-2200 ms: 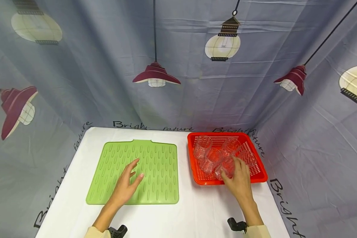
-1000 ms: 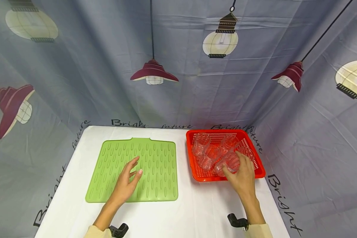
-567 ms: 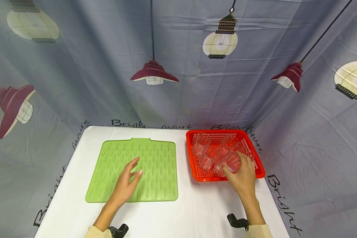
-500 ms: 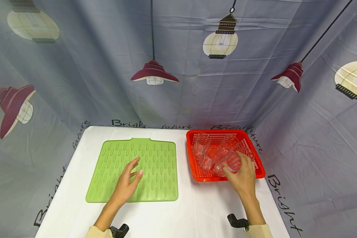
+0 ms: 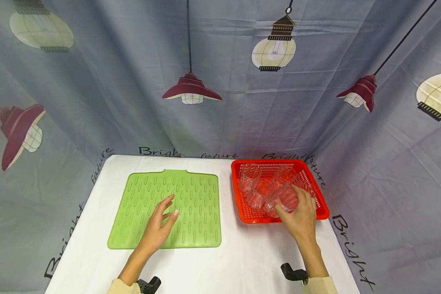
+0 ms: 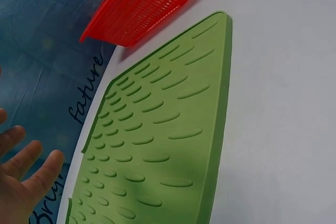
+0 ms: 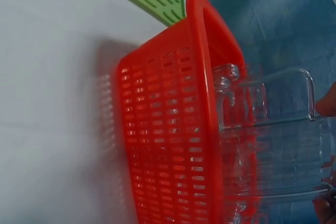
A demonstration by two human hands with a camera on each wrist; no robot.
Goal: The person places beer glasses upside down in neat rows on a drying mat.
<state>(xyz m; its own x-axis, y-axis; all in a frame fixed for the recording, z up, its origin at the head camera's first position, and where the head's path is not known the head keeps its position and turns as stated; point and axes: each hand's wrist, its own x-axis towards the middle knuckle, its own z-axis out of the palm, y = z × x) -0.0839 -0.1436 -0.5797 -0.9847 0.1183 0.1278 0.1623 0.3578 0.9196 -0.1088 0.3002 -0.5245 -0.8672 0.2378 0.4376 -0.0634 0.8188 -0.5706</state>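
Right hand: the right hand point(image 5: 300, 220) is curled round a clear glass cup point(image 5: 284, 201), thumb on its near side and fingers over the far side; the cup sits at about 6 o'clock in the red basket point(image 5: 317, 203), tilted and, as I judge it, raised above the basket floor.
Left hand: the left hand point(image 5: 158, 228) lies relaxed and spread on the green mat point(image 5: 191, 196), at about 6 o'clock of the mat; it holds nothing.
Where the cup is: in the right wrist view the held cup point(image 7: 273, 145) stands just above and behind the near rim of the basket point(image 7: 173, 145), with fingertips at its edges.
Neighbours: other clear cups point(image 5: 255, 188) crowd together at 9 to 12 o'clock from the held one, touching or nearly so.
Risk, knocking: lifting the cup sideways could clip a neighbour and tip it, because they are packed close.
Risk, rim catch: the cup's base could strike the basket's near wall if it is drawn toward the person too low, dragging the light basket across the white table point(image 5: 242, 261).
Risk, slip: smooth clear walls and a tilted hold could let the cup slide out of the fingers.
Risk, mat: the left hand covers part of the mat, so a cup brought there could bump it.
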